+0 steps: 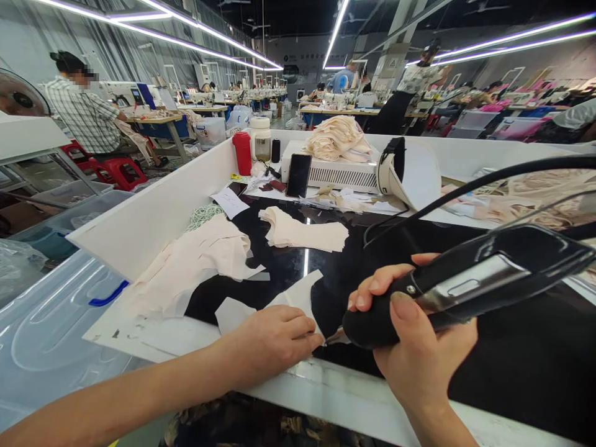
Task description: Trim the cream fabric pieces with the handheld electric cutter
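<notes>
My right hand (419, 347) is shut on a black corded hand tool (470, 282), its metal tip (336, 337) touching the black worktop near the front edge. My left hand (274, 338) lies closed on a white cut piece of fabric (284, 301), fingertips pressing it down right beside the tool's tip. The tool's black cable (465, 186) arcs off to the right. A pile of pale cut fabric pieces (195, 261) lies to the left, and a smaller folded stack (302, 233) sits behind.
At the back stand a white box (335, 174) with a fabric pile (338, 139), a phone (298, 175), a red bottle (242, 153) and a jar (261, 139). A clear plastic bin lid (51, 323) lies left. Other people work at distant sewing tables.
</notes>
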The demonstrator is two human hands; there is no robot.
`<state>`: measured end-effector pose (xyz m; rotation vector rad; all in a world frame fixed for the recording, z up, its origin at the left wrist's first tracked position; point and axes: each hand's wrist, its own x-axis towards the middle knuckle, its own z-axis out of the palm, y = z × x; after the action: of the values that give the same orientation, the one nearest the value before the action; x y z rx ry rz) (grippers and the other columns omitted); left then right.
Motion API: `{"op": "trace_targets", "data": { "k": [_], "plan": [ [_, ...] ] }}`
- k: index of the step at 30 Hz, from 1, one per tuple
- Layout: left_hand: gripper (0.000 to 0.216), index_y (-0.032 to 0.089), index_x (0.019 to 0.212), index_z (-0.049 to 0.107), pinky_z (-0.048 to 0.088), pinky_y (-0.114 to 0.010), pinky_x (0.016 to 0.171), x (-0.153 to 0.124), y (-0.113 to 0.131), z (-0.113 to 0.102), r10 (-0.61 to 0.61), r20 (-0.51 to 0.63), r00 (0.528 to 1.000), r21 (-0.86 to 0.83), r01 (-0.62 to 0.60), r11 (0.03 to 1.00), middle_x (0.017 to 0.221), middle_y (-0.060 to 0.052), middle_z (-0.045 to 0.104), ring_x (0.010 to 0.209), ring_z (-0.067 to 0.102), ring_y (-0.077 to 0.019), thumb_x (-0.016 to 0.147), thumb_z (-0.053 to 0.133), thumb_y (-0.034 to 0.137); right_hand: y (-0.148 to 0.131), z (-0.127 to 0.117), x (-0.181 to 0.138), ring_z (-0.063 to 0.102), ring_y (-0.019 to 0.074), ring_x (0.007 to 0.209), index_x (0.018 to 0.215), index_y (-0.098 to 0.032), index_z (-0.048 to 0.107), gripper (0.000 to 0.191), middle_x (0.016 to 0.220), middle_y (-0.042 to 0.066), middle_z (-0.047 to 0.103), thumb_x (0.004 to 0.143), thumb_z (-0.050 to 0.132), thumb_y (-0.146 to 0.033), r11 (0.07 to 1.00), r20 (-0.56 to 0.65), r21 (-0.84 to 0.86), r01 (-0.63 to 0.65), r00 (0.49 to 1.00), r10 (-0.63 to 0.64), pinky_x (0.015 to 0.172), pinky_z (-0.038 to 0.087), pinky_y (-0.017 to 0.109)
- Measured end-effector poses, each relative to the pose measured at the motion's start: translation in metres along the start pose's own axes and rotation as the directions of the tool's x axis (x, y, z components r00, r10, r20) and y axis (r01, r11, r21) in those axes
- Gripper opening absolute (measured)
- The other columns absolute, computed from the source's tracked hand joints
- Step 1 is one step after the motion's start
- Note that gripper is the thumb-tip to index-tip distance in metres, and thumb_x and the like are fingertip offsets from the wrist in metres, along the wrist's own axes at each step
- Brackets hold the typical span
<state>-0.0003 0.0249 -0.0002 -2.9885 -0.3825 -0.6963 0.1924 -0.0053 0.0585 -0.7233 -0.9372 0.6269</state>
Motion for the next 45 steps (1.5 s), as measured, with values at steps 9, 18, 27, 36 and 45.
{"op": "trace_targets", "data": {
  "k": [9,18,27,36,45],
  "plan": [
    [0.014,0.013,0.118,0.068,0.057,-0.034,0.100,0.000,0.000,-0.006,0.018,-0.037,0.999,0.083,-0.015,0.996,0.103,-0.006,0.073,0.102,0.072,-0.0199,0.113,0.055,0.013,0.000,0.000,0.002,0.065,0.0163,0.055,0.116,-0.025,0.061,0.043,0.077,-0.005,0.070,0.084,0.089,-0.031,1.000,-0.005,-0.002,0.003,1.000,-0.003,0.054,0.058,0.033],
    [0.022,0.022,0.128,0.071,0.055,-0.039,0.109,-0.010,-0.003,-0.001,-0.070,0.005,0.998,0.019,0.070,0.997,0.121,-0.010,0.070,0.102,0.070,-0.0198,0.112,0.057,0.018,0.000,-0.001,0.002,0.065,0.0167,0.055,0.115,-0.025,0.061,0.044,0.077,-0.005,0.071,0.083,0.090,-0.031,1.000,-0.006,0.005,0.002,1.000,-0.002,0.054,0.058,0.034],
    [0.025,0.021,0.129,0.072,0.057,-0.039,0.107,-0.008,-0.002,-0.002,-0.076,-0.003,0.997,-0.022,0.076,0.997,0.118,-0.010,0.069,0.100,0.068,-0.0207,0.112,0.055,0.016,-0.004,0.001,0.005,0.064,0.0173,0.053,0.112,-0.025,0.064,0.043,0.074,-0.004,0.071,0.079,0.091,-0.029,1.000,-0.028,0.015,-0.013,1.000,0.013,0.050,0.058,0.034],
    [0.026,0.020,0.130,0.071,0.056,-0.041,0.110,-0.009,0.002,-0.002,-0.094,0.007,0.996,-0.013,0.094,0.995,0.120,-0.012,0.068,0.106,0.069,-0.0213,0.110,0.056,0.013,0.002,0.008,0.016,0.063,0.0152,0.050,0.111,-0.026,0.063,0.042,0.073,-0.007,0.070,0.079,0.091,-0.032,0.999,-0.073,-0.026,0.033,0.997,-0.035,0.050,0.058,0.032],
    [0.025,0.022,0.130,0.073,0.058,-0.039,0.107,-0.006,-0.002,-0.005,-0.097,0.017,0.995,-0.073,0.098,0.992,0.122,-0.014,0.067,0.116,0.066,-0.0247,0.110,0.059,0.018,0.004,0.011,0.013,0.063,0.0154,0.050,0.110,-0.026,0.062,0.040,0.073,-0.006,0.070,0.080,0.089,-0.030,0.999,-0.049,-0.039,0.030,0.998,-0.032,0.050,0.059,0.033]
  ]
}}
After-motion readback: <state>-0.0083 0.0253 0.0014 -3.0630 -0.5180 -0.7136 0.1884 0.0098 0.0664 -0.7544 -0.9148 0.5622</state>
